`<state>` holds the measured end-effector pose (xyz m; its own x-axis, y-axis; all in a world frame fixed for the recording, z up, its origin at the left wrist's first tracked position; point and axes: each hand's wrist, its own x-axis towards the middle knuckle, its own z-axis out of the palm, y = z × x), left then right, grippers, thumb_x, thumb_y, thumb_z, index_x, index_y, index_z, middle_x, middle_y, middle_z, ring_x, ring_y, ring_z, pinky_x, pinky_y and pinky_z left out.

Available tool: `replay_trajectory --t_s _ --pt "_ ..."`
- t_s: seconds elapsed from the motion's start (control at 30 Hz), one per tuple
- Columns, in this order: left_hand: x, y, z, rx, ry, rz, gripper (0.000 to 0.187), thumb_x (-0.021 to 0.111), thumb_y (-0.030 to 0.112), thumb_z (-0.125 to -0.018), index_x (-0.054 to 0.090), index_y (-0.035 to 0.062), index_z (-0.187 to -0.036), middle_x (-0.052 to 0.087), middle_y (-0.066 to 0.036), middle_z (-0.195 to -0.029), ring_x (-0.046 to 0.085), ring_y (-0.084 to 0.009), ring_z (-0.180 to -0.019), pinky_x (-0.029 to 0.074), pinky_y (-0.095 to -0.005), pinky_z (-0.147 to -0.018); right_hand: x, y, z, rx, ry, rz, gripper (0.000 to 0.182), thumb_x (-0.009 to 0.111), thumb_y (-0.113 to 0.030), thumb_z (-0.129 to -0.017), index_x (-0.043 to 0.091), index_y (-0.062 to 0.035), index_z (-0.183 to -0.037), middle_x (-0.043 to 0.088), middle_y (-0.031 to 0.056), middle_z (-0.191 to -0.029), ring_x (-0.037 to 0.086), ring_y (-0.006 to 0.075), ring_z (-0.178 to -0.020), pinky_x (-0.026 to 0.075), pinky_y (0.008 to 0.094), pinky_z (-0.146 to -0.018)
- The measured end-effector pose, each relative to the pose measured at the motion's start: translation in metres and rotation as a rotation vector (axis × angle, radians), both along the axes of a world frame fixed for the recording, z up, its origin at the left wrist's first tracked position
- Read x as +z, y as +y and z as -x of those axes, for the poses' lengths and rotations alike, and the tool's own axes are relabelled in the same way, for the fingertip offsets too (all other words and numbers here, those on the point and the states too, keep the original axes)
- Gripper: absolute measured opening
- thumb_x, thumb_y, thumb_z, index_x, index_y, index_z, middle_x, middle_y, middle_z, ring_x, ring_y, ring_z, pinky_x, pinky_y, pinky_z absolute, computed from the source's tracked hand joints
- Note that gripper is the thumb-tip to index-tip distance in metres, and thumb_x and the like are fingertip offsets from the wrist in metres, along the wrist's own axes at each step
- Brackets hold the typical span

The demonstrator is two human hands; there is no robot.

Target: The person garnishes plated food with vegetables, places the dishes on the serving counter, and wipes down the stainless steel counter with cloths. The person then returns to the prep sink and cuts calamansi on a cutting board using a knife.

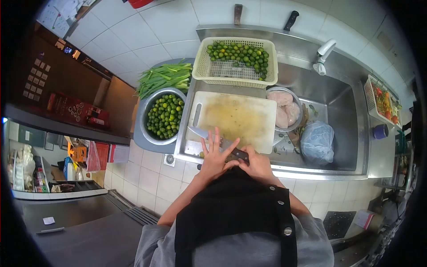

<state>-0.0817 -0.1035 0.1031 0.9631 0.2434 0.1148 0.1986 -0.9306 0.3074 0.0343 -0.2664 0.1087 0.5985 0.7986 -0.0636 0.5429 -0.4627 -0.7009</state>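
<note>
Right hand [258, 163] grip holds the knife [218, 142] handle; left hand [214, 153], fingers spread wide, presses its blade

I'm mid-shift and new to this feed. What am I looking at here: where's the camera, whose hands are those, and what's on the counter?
One fisheye camera on the person's head looks down. The right hand grips a knife by its handle; the left hand rests open-fingered on the blade, at the near edge of a cutting board. Left of the board are a metal bowl of limes and green onions. Behind it is a basket of limes; right of it, a bowl of raw meat and a plastic bag in the sink.
</note>
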Motion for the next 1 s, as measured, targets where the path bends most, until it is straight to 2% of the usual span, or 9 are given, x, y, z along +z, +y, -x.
replay_trajectory --t_s 0.17,0.37,0.6,0.7,0.73,0.77,0.83,0.93,1.0 --pt "-0.007 0.003 0.000 -0.042 0.032 -0.053 0.071 0.048 0.068 -0.087 0.036 0.0406 -0.151 0.002 -0.033 -0.159 0.005 -0.0551 -0.146 0.004 -0.0733 -0.109 0.003 -0.004 -0.004 -0.010 0.047 0.022 0.039 0.070 -0.028 -0.084 0.051 -0.0109 -0.113 0.069 0.0173 -0.085 0.068 0.0403 -0.075 0.053 0.0500 -0.066" --pt "-0.019 0.021 0.013 0.099 0.039 -0.062 0.071 0.045 0.070 -0.087 0.038 0.0383 -0.151 0.003 -0.033 -0.159 0.002 -0.0542 -0.146 0.000 -0.0730 -0.109 0.006 -0.023 -0.014 0.000 -0.032 0.067 0.035 0.067 -0.027 -0.085 0.050 -0.0116 -0.111 0.069 0.0153 -0.079 0.068 0.0373 -0.072 0.053 0.0481 -0.063" --pt "-0.031 0.050 0.042 0.447 0.127 -0.204 0.082 0.049 0.071 -0.086 0.040 0.0233 -0.151 -0.001 -0.031 -0.160 -0.001 -0.0521 -0.147 0.001 -0.0708 -0.111 0.015 -0.051 -0.033 -0.001 -0.056 0.194 0.035 0.068 -0.029 -0.085 0.051 -0.0112 -0.110 0.070 0.0145 -0.079 0.068 0.0368 -0.073 0.053 0.0478 -0.064" --pt "-0.010 0.038 0.033 0.216 -0.002 0.005 0.076 0.052 0.064 -0.089 0.036 0.0260 -0.153 -0.007 -0.032 -0.160 -0.005 -0.0535 -0.147 -0.005 -0.0703 -0.111 0.016 -0.045 -0.033 0.001 -0.047 0.191 0.035 0.068 -0.029 -0.085 0.050 -0.0098 -0.109 0.069 0.0152 -0.079 0.068 0.0375 -0.073 0.053 0.0480 -0.064" --pt "0.003 0.029 0.024 0.092 0.085 0.037 0.079 0.061 0.058 -0.086 0.033 0.0308 -0.154 -0.006 -0.033 -0.159 -0.005 -0.0540 -0.146 -0.004 -0.0706 -0.111 0.016 -0.040 -0.031 -0.002 -0.053 0.169 0.035 0.068 -0.029 -0.085 0.050 -0.0091 -0.108 0.069 0.0157 -0.079 0.068 0.0379 -0.072 0.053 0.0483 -0.064" --pt "0.004 0.020 0.017 0.098 0.086 0.037 0.079 0.061 0.058 -0.086 0.033 0.0308 -0.154 -0.006 -0.033 -0.159 -0.005 -0.0540 -0.146 -0.004 -0.0706 -0.111 0.015 -0.035 -0.028 0.005 -0.052 0.169 0.035 0.068 -0.029 -0.085 0.050 -0.0091 -0.108 0.069 0.0157 -0.079 0.068 0.0379 -0.072 0.053 0.0483 -0.064" --pt "0.003 0.007 0.007 -0.163 0.135 0.091 0.081 0.067 0.054 -0.082 0.033 0.0351 -0.153 -0.006 -0.033 -0.159 -0.005 -0.0546 -0.146 -0.001 -0.0712 -0.111 0.014 -0.024 -0.023 -0.011 -0.032 0.161 0.037 0.070 -0.029 -0.084 0.049 -0.0102 -0.108 0.069 0.0160 -0.078 0.068 0.0392 -0.072 0.052 0.0485 -0.064" --pt "-0.004 0.004 0.005 -0.067 0.155 0.036 0.074 0.053 0.065 -0.086 0.036 0.0357 -0.152 -0.002 -0.032 -0.160 0.003 -0.0535 -0.147 0.003 -0.0718 -0.111 0.018 -0.015 -0.017 -0.012 -0.058 0.116 0.037 0.070 -0.028 -0.084 0.049 -0.0105 -0.108 0.069 0.0158 -0.078 0.068 0.0394 -0.071 0.053 0.0488 -0.063" --pt "-0.007 0.007 0.008 -0.023 0.152 0.013 0.074 0.053 0.064 -0.086 0.036 0.0352 -0.152 -0.002 -0.031 -0.160 0.003 -0.0533 -0.147 0.002 -0.0716 -0.111 0.016 -0.015 -0.015 -0.018 -0.053 0.112 0.036 0.070 -0.029 -0.084 0.049 -0.0106 -0.108 0.069 0.0158 -0.078 0.068 0.0395 -0.071 0.053 0.0490 -0.063"
